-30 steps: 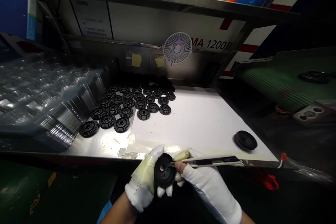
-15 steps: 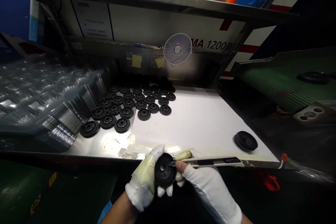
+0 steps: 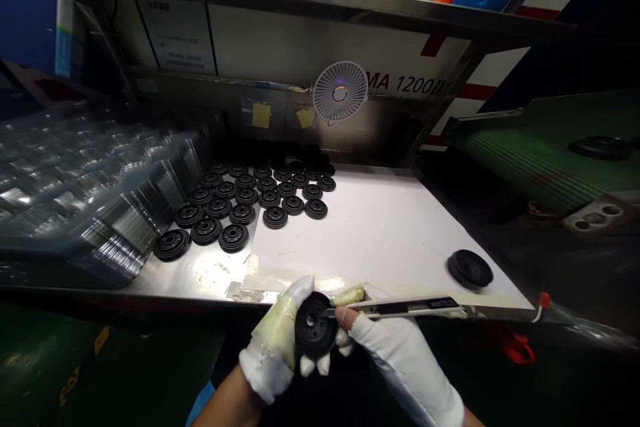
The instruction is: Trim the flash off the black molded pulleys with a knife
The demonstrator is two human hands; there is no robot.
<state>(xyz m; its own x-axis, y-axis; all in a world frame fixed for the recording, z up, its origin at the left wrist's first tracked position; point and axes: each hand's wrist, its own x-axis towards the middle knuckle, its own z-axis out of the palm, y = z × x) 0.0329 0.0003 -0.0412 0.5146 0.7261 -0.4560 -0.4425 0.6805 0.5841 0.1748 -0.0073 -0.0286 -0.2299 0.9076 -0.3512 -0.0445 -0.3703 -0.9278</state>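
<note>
My left hand (image 3: pixel 274 343), in a white glove with yellowed tape on the thumb, is closed round a black round wheel-like part (image 3: pixel 314 332) held just below the bench's front edge. My right hand (image 3: pixel 395 353), also gloved, grips a slim utility knife (image 3: pixel 400 307) with its blade tip touching the part's rim. Several more black round parts (image 3: pixel 250 203) lie in rows on the bench at the back left. A single black part (image 3: pixel 470 269) rests alone on the white sheet (image 3: pixel 380 227) to the right.
A stack of clear plastic trays (image 3: pixel 85 193) fills the left of the steel bench (image 3: pixel 200 273). A small white fan (image 3: pixel 340 91) hangs on the back wall under a shelf. A green conveyor (image 3: pixel 540 153) with a black part runs on the right.
</note>
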